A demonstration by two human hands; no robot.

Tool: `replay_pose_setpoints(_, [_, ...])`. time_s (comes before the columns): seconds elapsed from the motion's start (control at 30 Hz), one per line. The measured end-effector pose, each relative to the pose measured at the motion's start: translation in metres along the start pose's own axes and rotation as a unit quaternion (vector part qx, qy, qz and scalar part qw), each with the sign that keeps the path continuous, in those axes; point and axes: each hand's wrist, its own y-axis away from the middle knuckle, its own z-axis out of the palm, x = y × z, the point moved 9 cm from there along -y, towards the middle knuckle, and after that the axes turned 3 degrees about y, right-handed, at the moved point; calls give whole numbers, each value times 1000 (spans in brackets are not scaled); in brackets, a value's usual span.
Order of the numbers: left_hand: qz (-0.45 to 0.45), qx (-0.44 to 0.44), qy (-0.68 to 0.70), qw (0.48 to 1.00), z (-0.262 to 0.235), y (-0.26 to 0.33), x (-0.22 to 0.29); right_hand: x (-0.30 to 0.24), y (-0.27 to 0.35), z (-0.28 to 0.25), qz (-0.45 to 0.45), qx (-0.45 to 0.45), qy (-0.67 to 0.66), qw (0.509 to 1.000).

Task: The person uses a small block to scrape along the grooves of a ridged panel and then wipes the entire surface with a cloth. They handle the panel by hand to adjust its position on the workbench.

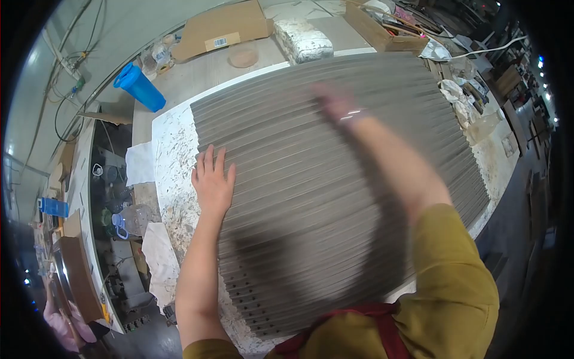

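A wide grey-brown ribbed panel, with long parallel ridges and a jagged left edge, lies before me on a white, stained board. Flat on its left part rests my left hand, fingers spread and nothing in them. My right hand is over the far middle of the panel, with a bracelet-like band at the wrist. Motion smears its fingers, so I cannot make out their pose or whether they hold anything. Rows of small dark marks show at the panel's near left corner.
Beyond the panel are a blue bottle, a cardboard box, a white-wrapped block and an open box of odds and ends. Crumpled paper lies at the right edge. Another person in pink is at far lower left.
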Motion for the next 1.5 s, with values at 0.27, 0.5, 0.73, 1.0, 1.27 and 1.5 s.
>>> replay_pose_setpoints(0.27, [-9,5,-6,1000,7,-1,-5,-76,-5,-35,-99,50,150,983])
replay_pose_setpoints(0.5, [-2,-14,-10,1000,1,-8,2,-174,-81,102,-123,-24,38,991])
replay_pose_setpoints(0.73, [25,27,-3,999,6,-13,16,176,-57,-90,84,166,140,973])
replay_pose_setpoints(1.0, [5,-2,-26,1000,2,-3,2,22,-48,-37,-5,87,115,990])
replay_pose_setpoints(1.27, [4,9,-5,1000,-1,-6,2,-194,-106,71,-155,117,45,980])
replay_pose_setpoints(1.5, [1,12,-2,1000,0,-3,-1,-104,-110,37,-104,154,206,961])
